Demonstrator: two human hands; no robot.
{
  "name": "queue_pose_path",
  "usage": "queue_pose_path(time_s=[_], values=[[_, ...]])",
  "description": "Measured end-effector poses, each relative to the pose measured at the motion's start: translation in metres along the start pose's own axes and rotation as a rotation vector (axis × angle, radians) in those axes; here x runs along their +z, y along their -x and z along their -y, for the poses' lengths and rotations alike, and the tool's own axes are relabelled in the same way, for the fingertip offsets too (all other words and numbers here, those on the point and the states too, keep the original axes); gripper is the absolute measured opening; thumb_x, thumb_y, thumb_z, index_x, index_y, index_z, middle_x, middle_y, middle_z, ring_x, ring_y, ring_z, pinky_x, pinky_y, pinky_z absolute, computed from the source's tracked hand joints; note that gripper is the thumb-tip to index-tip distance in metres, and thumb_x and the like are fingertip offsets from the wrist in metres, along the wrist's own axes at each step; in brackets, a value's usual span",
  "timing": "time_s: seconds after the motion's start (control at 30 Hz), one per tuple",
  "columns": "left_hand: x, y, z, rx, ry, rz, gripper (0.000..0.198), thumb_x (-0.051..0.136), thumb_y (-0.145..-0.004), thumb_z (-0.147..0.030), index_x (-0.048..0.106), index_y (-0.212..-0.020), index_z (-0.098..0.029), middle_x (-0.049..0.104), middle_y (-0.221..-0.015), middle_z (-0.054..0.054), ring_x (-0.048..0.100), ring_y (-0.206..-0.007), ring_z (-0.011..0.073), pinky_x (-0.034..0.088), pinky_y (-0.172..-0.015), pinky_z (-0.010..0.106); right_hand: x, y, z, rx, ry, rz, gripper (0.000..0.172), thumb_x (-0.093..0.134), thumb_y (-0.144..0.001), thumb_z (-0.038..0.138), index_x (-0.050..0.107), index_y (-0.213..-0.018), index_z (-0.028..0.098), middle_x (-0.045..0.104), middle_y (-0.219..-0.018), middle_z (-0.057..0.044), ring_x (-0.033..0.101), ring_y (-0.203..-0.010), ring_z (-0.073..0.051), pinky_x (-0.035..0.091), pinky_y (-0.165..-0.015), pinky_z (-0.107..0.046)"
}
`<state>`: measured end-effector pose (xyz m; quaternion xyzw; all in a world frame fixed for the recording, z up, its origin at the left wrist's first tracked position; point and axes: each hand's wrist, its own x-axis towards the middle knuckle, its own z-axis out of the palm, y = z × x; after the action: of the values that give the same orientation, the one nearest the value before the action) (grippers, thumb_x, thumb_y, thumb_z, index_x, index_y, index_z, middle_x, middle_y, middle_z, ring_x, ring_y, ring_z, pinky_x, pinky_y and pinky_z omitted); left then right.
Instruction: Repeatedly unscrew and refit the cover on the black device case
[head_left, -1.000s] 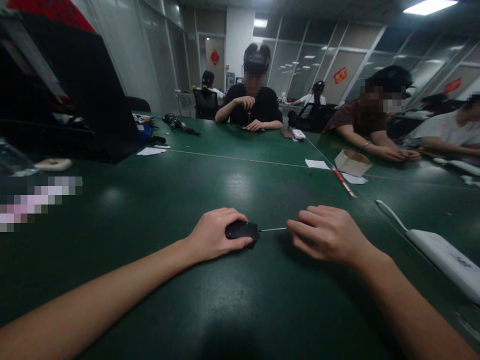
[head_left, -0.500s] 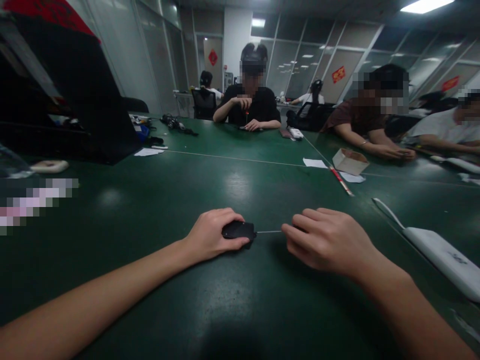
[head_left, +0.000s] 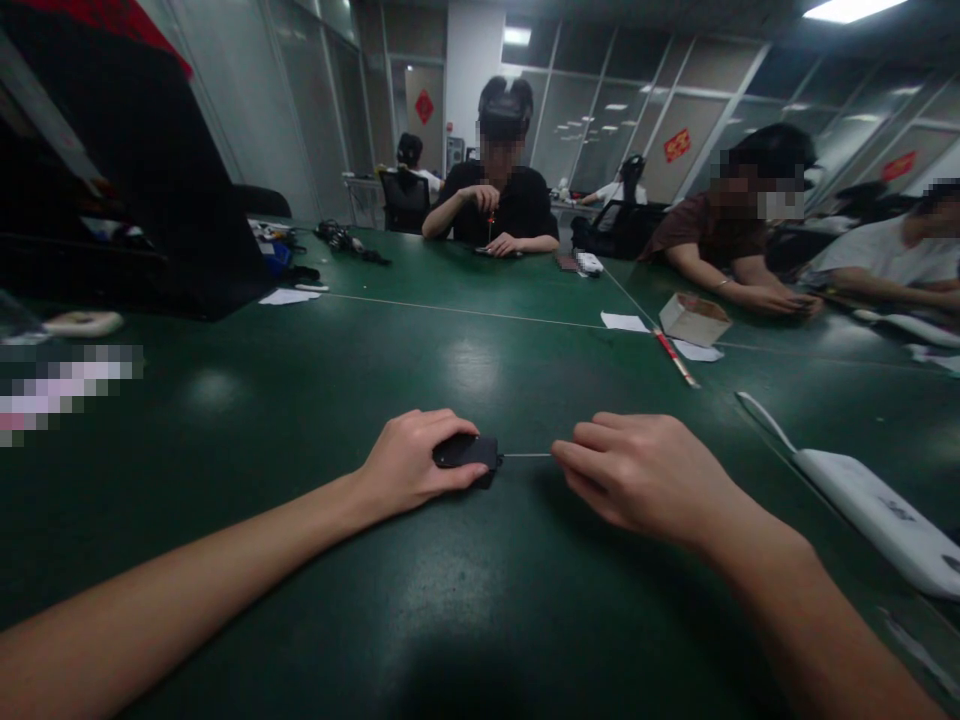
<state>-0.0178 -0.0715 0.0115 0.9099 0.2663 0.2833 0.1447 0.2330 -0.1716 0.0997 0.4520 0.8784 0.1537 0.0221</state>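
Observation:
My left hand is closed around a small black box, thumb on the near side and fingers over the far side. The box rests low at the green table, its right end uncovered. A thin straight metal shaft, which looks like a screwdriver, runs level from that end to my right hand. The right fingers are curled together around its other end, hiding the handle. The shaft's tip meets a small dark nub on the box's end; fine detail there is too small to make out.
To the right lies a white power strip with its cord. Beyond are an open carton, paper sheets and a red-and-white stick. A large black panel stands at left. Several people sit around the green table.
The whole view has shifted slightly, so everything sits a little further left and up. Both hands keep their grips, and the shaft stays against the box's end.

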Motion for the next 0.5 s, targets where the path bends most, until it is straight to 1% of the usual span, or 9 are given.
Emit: queue_pose_path(time_s=[0.03, 0.1, 0.23, 0.37, 0.43, 0.5], values=[[0.001, 0.000, 0.000, 0.000, 0.000, -0.006, 0.035, 0.064, -0.084, -0.047, 0.064, -0.106, -0.020, 0.069, -0.097, 0.003, 0.064, -0.086, 0.0196, 0.045, -0.077, 0.034, 0.000, 0.000, 0.001, -0.010, 0.004, -0.001, 0.022, 0.048, -0.092, 0.024, 0.067, -0.084, 0.018, 0.063, -0.073, -0.005, 0.053, -0.065, -0.017, 0.031, -0.058, -0.030], [0.002, 0.001, 0.001, 0.004, -0.001, -0.015, 0.035, 0.064, -0.084, -0.047, 0.064, -0.107, -0.021, 0.070, -0.099, 0.003, 0.065, -0.087, 0.0196, 0.045, -0.078, 0.034, 0.001, -0.001, 0.001, -0.007, -0.066, 0.020, 0.023, 0.047, -0.093, 0.025, 0.068, -0.088, 0.019, 0.064, -0.074, -0.005, 0.055, -0.065, -0.016, 0.032, -0.058, -0.029], [0.002, 0.002, 0.001, 0.018, -0.004, -0.017, 0.037, 0.064, -0.084, -0.048, 0.064, -0.108, -0.021, 0.071, -0.099, 0.004, 0.065, -0.087, 0.0205, 0.046, -0.078, 0.034, 0.016, -0.008, 0.001, 0.040, -0.376, 0.068, 0.022, 0.049, -0.094, 0.025, 0.070, -0.093, 0.019, 0.068, -0.080, -0.003, 0.059, -0.067, -0.014, 0.038, -0.063, -0.026], [0.001, 0.003, 0.002, 0.040, 0.041, -0.006, 0.037, 0.065, -0.084, -0.047, 0.063, -0.109, -0.020, 0.070, -0.103, 0.005, 0.066, -0.091, 0.0211, 0.048, -0.082, 0.034, 0.035, -0.016, 0.004, 0.065, -0.613, 0.015, 0.021, 0.051, -0.094, 0.023, 0.070, -0.089, 0.016, 0.070, -0.080, -0.003, 0.060, -0.068, -0.013, 0.041, -0.067, -0.025], [0.001, 0.003, 0.003, 0.043, 0.072, -0.017, 0.038, 0.066, -0.083, -0.047, 0.063, -0.110, -0.019, 0.071, -0.103, 0.006, 0.066, -0.093, 0.0210, 0.049, -0.083, 0.033, 0.041, -0.018, 0.007, 0.072, -0.652, -0.024, 0.022, 0.051, -0.095, 0.023, 0.070, -0.090, 0.015, 0.070, -0.081, -0.004, 0.060, -0.068, -0.013, 0.042, -0.067, -0.024], [0.002, 0.003, 0.005, 0.040, 0.089, -0.035, 0.039, 0.067, -0.083, -0.047, 0.063, -0.110, -0.019, 0.071, -0.104, 0.006, 0.066, -0.094, 0.0211, 0.050, -0.084, 0.033, 0.045, -0.019, 0.011, 0.065, -0.602, -0.044, 0.023, 0.049, -0.096, 0.025, 0.070, -0.094, 0.015, 0.069, -0.081, -0.005, 0.060, -0.070, -0.013, 0.041, -0.067, -0.025]])
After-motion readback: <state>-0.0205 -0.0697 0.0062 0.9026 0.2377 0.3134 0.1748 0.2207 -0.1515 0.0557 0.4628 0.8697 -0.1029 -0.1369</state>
